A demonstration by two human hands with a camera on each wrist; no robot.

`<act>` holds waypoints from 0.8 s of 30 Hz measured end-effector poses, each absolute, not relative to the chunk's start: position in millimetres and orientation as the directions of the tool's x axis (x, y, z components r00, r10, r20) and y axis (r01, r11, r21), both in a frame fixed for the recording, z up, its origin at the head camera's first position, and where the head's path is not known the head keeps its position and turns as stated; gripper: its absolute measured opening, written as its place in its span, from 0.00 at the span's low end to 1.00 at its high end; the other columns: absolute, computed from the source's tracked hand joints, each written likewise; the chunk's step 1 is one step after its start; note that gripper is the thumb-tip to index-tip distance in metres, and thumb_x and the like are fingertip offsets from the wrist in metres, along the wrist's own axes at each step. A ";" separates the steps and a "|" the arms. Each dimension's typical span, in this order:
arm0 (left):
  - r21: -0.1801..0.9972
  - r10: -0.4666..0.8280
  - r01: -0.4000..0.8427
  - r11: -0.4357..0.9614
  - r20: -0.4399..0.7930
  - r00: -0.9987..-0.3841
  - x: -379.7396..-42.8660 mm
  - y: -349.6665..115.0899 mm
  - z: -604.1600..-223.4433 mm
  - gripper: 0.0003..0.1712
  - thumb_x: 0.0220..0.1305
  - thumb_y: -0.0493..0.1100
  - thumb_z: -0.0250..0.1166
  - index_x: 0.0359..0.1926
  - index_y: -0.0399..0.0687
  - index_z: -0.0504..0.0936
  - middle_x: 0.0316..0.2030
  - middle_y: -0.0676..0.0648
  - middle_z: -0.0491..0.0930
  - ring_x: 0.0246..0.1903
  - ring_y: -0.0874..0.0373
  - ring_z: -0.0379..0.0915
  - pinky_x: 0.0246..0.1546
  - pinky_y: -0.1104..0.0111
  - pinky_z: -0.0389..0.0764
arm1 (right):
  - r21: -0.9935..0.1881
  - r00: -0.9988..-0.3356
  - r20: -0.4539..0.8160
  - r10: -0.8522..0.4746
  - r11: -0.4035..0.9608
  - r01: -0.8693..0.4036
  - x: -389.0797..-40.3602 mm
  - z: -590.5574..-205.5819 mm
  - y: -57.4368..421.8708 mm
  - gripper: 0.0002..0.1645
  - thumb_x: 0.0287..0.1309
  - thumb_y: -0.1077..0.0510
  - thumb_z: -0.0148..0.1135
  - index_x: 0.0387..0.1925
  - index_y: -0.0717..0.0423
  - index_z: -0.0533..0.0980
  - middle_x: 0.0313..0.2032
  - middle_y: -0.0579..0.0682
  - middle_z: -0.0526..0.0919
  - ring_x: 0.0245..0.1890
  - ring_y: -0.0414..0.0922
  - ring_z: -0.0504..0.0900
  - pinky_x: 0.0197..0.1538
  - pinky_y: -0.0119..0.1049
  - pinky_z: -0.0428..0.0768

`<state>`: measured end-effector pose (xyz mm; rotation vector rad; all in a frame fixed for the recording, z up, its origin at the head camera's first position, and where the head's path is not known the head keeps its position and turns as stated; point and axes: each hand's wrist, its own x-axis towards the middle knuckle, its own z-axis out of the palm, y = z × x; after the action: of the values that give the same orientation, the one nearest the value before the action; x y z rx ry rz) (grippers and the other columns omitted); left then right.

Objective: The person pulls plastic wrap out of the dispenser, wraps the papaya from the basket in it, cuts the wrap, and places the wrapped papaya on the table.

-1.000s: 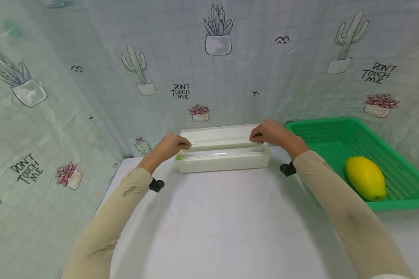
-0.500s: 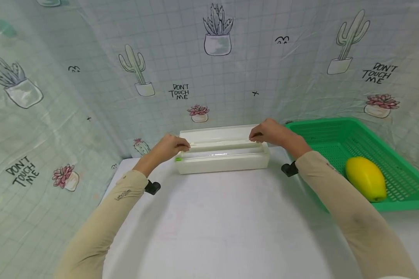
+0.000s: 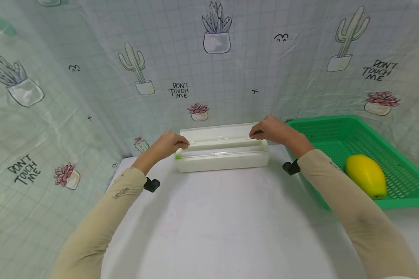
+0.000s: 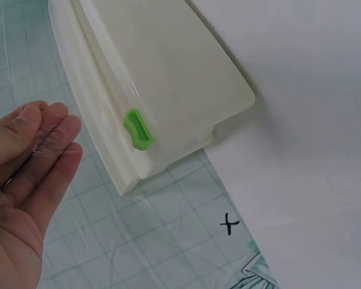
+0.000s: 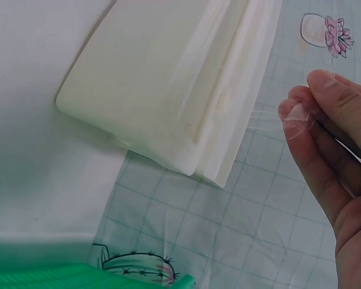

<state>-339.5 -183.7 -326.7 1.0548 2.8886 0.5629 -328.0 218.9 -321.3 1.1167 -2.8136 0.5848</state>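
A white cling film dispenser (image 3: 223, 162) lies lengthwise at the back of the white table, its lid (image 3: 216, 132) raised behind it. A green slider (image 4: 137, 129) shows at one end in the left wrist view. My left hand (image 3: 169, 145) is above the dispenser's left end and pinches a clear piece of cling film (image 4: 53, 141) between thumb and fingers. Above the right end, my right hand (image 3: 273, 129) pinches cling film (image 5: 298, 115) too, and thin strands stretch from it toward the dispenser. The film between the hands is hard to make out.
A green plastic basket (image 3: 321, 124) stands at the right and holds a yellow mango-like fruit (image 3: 366, 176). Behind the white table (image 3: 223, 224) hangs a sheet (image 3: 244, 69) printed with cacti and lettering.
Both hands keep their pinch near the dispenser. The wrists have shifted very slightly outward, the left one to the left and the right one to the right.
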 end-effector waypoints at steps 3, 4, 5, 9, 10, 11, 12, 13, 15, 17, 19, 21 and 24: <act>0.343 0.625 0.618 0.707 0.104 -0.773 -339.3 -184.0 -326.2 0.12 0.70 0.35 0.65 0.49 0.33 0.87 0.43 0.40 0.88 0.44 0.48 0.85 0.45 0.57 0.86 | -0.319 -0.733 0.190 -0.654 0.665 -0.675 -328.5 -319.4 218.4 0.07 0.64 0.64 0.68 0.42 0.58 0.87 0.36 0.51 0.90 0.36 0.50 0.87 0.43 0.42 0.85; 0.342 0.625 0.619 0.707 0.107 -0.773 -339.4 -184.3 -326.1 0.12 0.70 0.35 0.65 0.49 0.32 0.87 0.43 0.40 0.88 0.44 0.48 0.85 0.45 0.57 0.86 | -0.317 -0.730 0.194 -0.655 0.663 -0.678 -328.7 -318.6 218.1 0.07 0.64 0.64 0.68 0.42 0.58 0.87 0.36 0.50 0.90 0.36 0.50 0.87 0.43 0.42 0.85; 0.342 0.623 0.617 0.708 0.109 -0.775 -338.9 -184.5 -325.5 0.12 0.70 0.35 0.65 0.49 0.32 0.87 0.43 0.39 0.88 0.44 0.47 0.85 0.45 0.57 0.86 | -0.314 -0.726 0.199 -0.658 0.660 -0.683 -329.0 -318.0 218.1 0.07 0.63 0.65 0.68 0.42 0.59 0.87 0.36 0.50 0.89 0.36 0.50 0.87 0.42 0.42 0.85; 0.343 0.622 0.619 0.707 0.116 -0.775 -336.5 -184.8 -322.4 0.12 0.70 0.35 0.65 0.49 0.33 0.88 0.43 0.39 0.88 0.44 0.47 0.86 0.45 0.57 0.86 | -0.307 -0.729 0.204 -0.653 0.665 -0.681 -328.0 -314.3 218.5 0.07 0.63 0.65 0.68 0.42 0.59 0.87 0.36 0.49 0.89 0.36 0.48 0.87 0.42 0.41 0.86; 0.343 0.622 0.618 0.707 0.115 -0.775 -335.3 -185.0 -321.2 0.12 0.70 0.35 0.65 0.49 0.34 0.88 0.44 0.40 0.88 0.44 0.47 0.86 0.45 0.57 0.86 | -0.307 -0.730 0.203 -0.653 0.665 -0.680 -327.5 -313.4 218.4 0.07 0.63 0.65 0.68 0.42 0.58 0.87 0.36 0.49 0.90 0.36 0.47 0.87 0.42 0.41 0.86; 0.343 0.622 0.619 0.707 0.116 -0.775 -334.0 -185.2 -319.8 0.11 0.69 0.35 0.65 0.49 0.34 0.88 0.43 0.40 0.89 0.44 0.48 0.86 0.45 0.57 0.86 | -0.309 -0.730 0.201 -0.653 0.665 -0.680 -327.1 -312.7 218.3 0.07 0.63 0.65 0.68 0.42 0.58 0.87 0.36 0.50 0.90 0.36 0.47 0.87 0.42 0.41 0.86; 0.341 0.624 0.622 0.705 0.117 -0.773 -333.2 -185.5 -318.9 0.11 0.69 0.35 0.65 0.49 0.35 0.88 0.44 0.40 0.89 0.44 0.48 0.86 0.45 0.57 0.86 | -0.312 -0.732 0.201 -0.652 0.665 -0.678 -326.7 -311.8 218.2 0.07 0.63 0.64 0.68 0.42 0.58 0.87 0.37 0.50 0.90 0.36 0.46 0.87 0.43 0.41 0.86; 0.338 0.626 0.624 0.704 0.119 -0.771 -332.5 -185.8 -318.0 0.11 0.69 0.35 0.65 0.49 0.35 0.88 0.44 0.40 0.89 0.44 0.47 0.86 0.45 0.57 0.86 | -0.313 -0.731 0.202 -0.652 0.664 -0.679 -326.2 -311.1 218.3 0.07 0.63 0.64 0.69 0.42 0.58 0.87 0.37 0.50 0.90 0.36 0.46 0.87 0.42 0.41 0.86; 0.333 0.631 0.631 0.701 0.123 -0.766 -331.7 -186.4 -317.0 0.11 0.70 0.35 0.65 0.49 0.35 0.88 0.44 0.40 0.89 0.45 0.47 0.86 0.45 0.57 0.86 | -0.314 -0.730 0.207 -0.651 0.663 -0.680 -325.7 -309.8 218.7 0.07 0.63 0.64 0.69 0.42 0.58 0.87 0.37 0.50 0.90 0.36 0.46 0.87 0.41 0.41 0.86; 0.329 0.633 0.635 0.698 0.131 -0.763 -330.6 -186.5 -315.8 0.11 0.70 0.35 0.65 0.49 0.36 0.88 0.44 0.40 0.89 0.45 0.47 0.86 0.46 0.57 0.86 | -0.312 -0.724 0.216 -0.655 0.656 -0.687 -325.8 -308.6 219.2 0.07 0.63 0.64 0.68 0.42 0.58 0.87 0.36 0.50 0.90 0.34 0.45 0.87 0.40 0.40 0.86; 0.327 0.635 0.640 0.695 0.139 -0.760 -329.8 -186.5 -315.4 0.11 0.70 0.36 0.65 0.49 0.35 0.88 0.44 0.40 0.89 0.45 0.47 0.86 0.46 0.57 0.86 | -0.306 -0.719 0.223 -0.658 0.653 -0.693 -325.9 -307.1 219.9 0.06 0.63 0.64 0.68 0.41 0.57 0.87 0.35 0.49 0.89 0.33 0.44 0.87 0.38 0.39 0.85; 0.321 0.639 0.648 0.690 0.150 -0.754 -329.0 -186.3 -314.7 0.11 0.70 0.36 0.65 0.48 0.36 0.88 0.44 0.40 0.89 0.45 0.47 0.86 0.47 0.57 0.86 | -0.297 -0.710 0.231 -0.666 0.647 -0.703 -326.2 -306.0 220.5 0.06 0.64 0.64 0.68 0.41 0.57 0.87 0.34 0.48 0.89 0.31 0.42 0.86 0.36 0.38 0.84; 0.317 0.643 0.656 0.684 0.160 -0.748 -327.4 -185.7 -312.4 0.11 0.69 0.36 0.65 0.48 0.36 0.89 0.43 0.41 0.89 0.44 0.48 0.86 0.46 0.57 0.86 | -0.284 -0.692 0.247 -0.678 0.632 -0.721 -325.8 -304.1 221.6 0.06 0.64 0.65 0.68 0.40 0.57 0.87 0.32 0.47 0.89 0.29 0.41 0.85 0.35 0.36 0.84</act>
<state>-327.4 -185.7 -312.4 1.1256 2.9161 0.5714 -325.8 221.6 -304.1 1.1752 -2.7314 0.5534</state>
